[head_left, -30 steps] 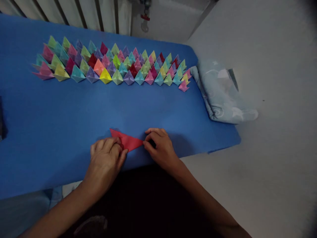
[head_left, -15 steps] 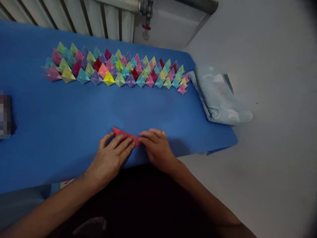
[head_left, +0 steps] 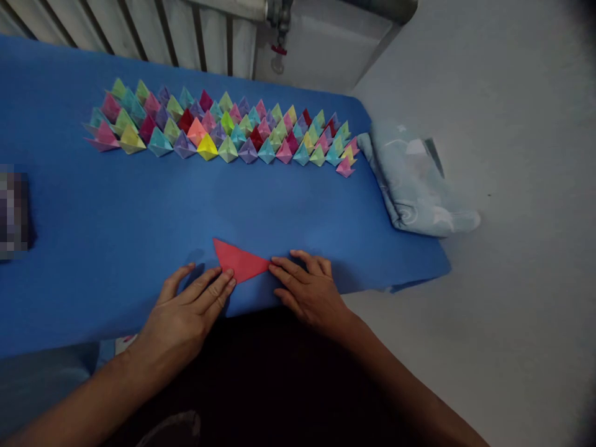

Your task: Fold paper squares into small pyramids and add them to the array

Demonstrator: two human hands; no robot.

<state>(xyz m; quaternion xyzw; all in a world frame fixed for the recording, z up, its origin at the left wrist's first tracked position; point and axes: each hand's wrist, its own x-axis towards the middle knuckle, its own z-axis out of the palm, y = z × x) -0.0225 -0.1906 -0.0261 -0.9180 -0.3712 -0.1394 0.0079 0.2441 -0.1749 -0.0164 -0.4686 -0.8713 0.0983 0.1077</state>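
A: What do we find at the centre?

B: We find a red folded paper [head_left: 239,262] lying flat on the blue table [head_left: 153,211], on the near side of the rows of small folded papers [head_left: 228,151] and well apart from them.

A: How do the hands hold it?

B: The left hand [head_left: 184,313] rests outstretched fingertips on its near left part; the right hand [head_left: 311,290] touches its pointed right tip, thumb apart from the paper. We see no pinch in either; how firmly they press, we cannot tell.

A: What could go wrong from here?

B: We judge that the paper could pivot if one hand lifts while the other drags. Uneven pressure could set a crease off line, and an inward push could buckle the slender tip.

A: And farther out?

B: Right of the rows we note a folded cloth [head_left: 419,186]; beyond them, a radiator [head_left: 216,46]. The rows seem too distant for an accidental knock.
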